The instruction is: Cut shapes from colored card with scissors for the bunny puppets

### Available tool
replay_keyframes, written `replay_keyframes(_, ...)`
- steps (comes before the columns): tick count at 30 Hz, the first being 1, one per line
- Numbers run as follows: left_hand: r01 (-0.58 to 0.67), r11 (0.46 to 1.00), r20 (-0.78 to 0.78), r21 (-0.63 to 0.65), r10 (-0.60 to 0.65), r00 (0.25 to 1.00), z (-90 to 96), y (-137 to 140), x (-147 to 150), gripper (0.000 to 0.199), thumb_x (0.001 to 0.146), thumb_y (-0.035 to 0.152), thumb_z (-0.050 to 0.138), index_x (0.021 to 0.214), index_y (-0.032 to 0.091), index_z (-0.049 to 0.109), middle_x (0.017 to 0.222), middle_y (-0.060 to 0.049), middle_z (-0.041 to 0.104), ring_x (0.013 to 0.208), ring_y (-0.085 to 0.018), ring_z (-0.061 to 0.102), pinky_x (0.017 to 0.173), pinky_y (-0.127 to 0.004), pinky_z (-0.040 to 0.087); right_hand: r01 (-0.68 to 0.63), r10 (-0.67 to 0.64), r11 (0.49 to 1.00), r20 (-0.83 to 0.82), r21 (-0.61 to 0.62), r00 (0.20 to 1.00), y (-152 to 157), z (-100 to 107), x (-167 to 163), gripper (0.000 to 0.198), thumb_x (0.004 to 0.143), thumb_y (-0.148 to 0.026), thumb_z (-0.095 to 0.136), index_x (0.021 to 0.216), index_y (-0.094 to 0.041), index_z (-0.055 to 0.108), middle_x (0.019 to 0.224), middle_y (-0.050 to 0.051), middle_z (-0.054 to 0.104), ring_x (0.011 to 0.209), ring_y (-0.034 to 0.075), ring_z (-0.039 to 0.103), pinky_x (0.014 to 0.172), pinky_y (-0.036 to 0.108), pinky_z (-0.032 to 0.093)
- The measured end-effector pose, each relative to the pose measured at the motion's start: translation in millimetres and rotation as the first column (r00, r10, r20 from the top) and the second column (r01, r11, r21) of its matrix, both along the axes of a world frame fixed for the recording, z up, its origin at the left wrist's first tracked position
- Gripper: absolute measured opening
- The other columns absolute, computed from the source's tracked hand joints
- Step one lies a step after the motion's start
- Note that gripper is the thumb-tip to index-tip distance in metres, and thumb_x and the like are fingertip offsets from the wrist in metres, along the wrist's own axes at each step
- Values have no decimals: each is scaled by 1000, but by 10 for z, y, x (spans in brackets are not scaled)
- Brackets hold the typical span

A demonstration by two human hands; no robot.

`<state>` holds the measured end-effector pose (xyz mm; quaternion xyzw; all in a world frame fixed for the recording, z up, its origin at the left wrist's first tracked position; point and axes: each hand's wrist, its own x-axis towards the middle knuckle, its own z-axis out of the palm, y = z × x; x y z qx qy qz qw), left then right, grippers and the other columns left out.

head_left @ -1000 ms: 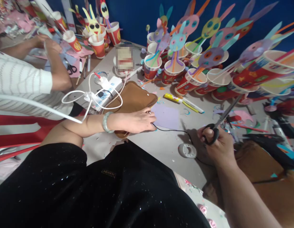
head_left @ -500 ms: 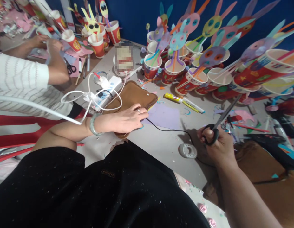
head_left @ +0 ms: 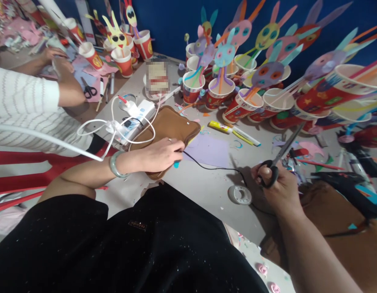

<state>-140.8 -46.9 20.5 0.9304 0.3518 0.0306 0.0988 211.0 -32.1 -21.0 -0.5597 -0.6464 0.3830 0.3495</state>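
My right hand (head_left: 281,187) is wrapped round the black handles of a pair of scissors (head_left: 286,148), a thumb through one loop and the metal blades pointing up and away. Over the edge of a brown cushion-like pad (head_left: 173,126) rests my left hand (head_left: 160,155), its fingers curled together. What those fingers hold, if anything, is hidden. A small teal scrap (head_left: 176,165) shows just under the fingertips. Beside that hand lies a lilac sheet of paper (head_left: 209,150), crossed at its near edge by a black cable (head_left: 206,166).
Red paper cups (head_left: 220,95) with paper rabbit puppets line the back. A tape roll (head_left: 240,195), a yellow glue stick (head_left: 219,127) and a white power strip (head_left: 139,118) with loose cables lie on the table. At left, a co-worker's arms (head_left: 62,77) reach over papers near other scissors (head_left: 89,88).
My left hand has drawn slightly left, with more of the teal scrap showing below the fingers. My right hand keeps the scissors in nearly the same place. The view has shifted a little.
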Motion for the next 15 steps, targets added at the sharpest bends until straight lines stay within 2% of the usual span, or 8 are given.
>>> replay_keyframes(3,-213,975,-37,62,216,976,-71,-22,74,27,95,29,51,113,12,60,102,-14,64,82,-20,58,74,-34,44,-4,4,1000,-7,5,1000,2,-25,11,53,82,-67,60,59,-21,53,55,0,53,51,13,46,52,29,36)
replay_keyframes(5,-301,950,-74,80,306,949,-118,-19,107,33,92,31,54,118,10,55,92,-13,66,78,-21,59,68,-34,43,-4,4,1000,-6,10,1000,5,-29,12,52,82,-67,61,59,-21,54,54,-1,53,51,13,46,52,29,36)
replay_keyframes(8,-350,936,-69,-43,346,935,-125,32,97,32,91,17,43,122,12,50,78,-7,65,67,-18,58,62,-32,39,-17,17,1000,8,8,1000,6,-12,7,51,82,-66,61,60,-20,56,52,-1,51,50,13,45,52,29,35)
replay_keyframes(12,-365,894,108,-258,402,909,-25,122,13,38,83,13,47,121,18,48,72,2,63,63,-13,57,63,-27,41,-22,22,1000,7,7,1000,1,6,1,50,83,-64,60,60,-20,55,52,-1,50,51,13,45,53,30,35)
replay_keyframes(15,-442,870,153,-218,478,865,4,110,9,29,82,19,53,111,20,50,69,3,60,60,-12,54,62,-27,38,-21,21,1000,-20,2,1000,-4,-5,2,48,83,-62,61,60,-21,54,53,-2,50,52,14,45,53,30,35)
